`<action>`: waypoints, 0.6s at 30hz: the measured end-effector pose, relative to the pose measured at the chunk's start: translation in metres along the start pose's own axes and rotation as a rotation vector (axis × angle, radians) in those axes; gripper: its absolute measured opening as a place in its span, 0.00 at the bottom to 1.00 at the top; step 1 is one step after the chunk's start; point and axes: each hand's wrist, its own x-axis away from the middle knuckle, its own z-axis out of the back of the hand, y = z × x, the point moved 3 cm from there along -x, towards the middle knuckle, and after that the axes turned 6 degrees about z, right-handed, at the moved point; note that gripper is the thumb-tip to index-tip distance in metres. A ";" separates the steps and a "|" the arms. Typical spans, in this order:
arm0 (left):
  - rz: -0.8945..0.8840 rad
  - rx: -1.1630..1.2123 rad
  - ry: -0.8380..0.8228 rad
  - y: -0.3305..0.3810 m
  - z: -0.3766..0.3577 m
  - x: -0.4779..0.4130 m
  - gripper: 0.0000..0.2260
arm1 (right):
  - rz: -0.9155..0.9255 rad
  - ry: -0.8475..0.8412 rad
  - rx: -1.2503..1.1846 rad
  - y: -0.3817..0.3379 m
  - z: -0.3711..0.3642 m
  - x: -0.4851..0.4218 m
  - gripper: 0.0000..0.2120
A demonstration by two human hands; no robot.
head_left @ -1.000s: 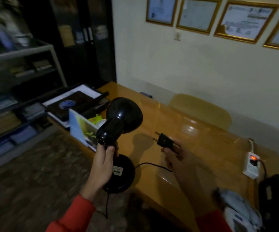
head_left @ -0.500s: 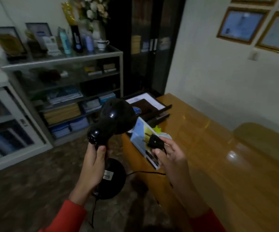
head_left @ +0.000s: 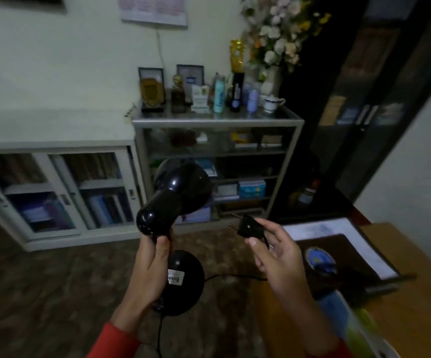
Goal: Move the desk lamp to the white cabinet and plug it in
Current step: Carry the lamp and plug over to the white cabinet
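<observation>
Faced cabinet (head_left: 54,146) across the floor; lamp (head_left: 175,202) clenched in left grip (head_left: 149,272), plug (head_left: 249,226) pinched in right grip (head_left: 274,257); placing and plugging left.

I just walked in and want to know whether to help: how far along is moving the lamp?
Done: the desk lamp is off the wooden desk and unplugged. In hand: the left hand grips its neck, the right hand holds the plug. Left: set it on the white cabinet ahead and plug it in; no socket is clearly visible there.
</observation>
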 end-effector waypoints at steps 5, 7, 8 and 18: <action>0.067 0.033 0.112 -0.022 0.039 -0.072 0.28 | -0.010 -0.114 -0.033 0.010 -0.064 -0.091 0.16; 0.077 0.086 0.150 -0.032 0.060 -0.102 0.26 | -0.022 -0.147 -0.028 0.017 -0.093 -0.125 0.16; 0.080 0.122 0.169 -0.036 0.071 -0.117 0.26 | -0.031 -0.158 -0.028 0.022 -0.108 -0.140 0.16; 0.113 0.192 0.189 -0.082 0.195 -0.284 0.23 | -0.056 -0.152 -0.048 0.064 -0.277 -0.270 0.16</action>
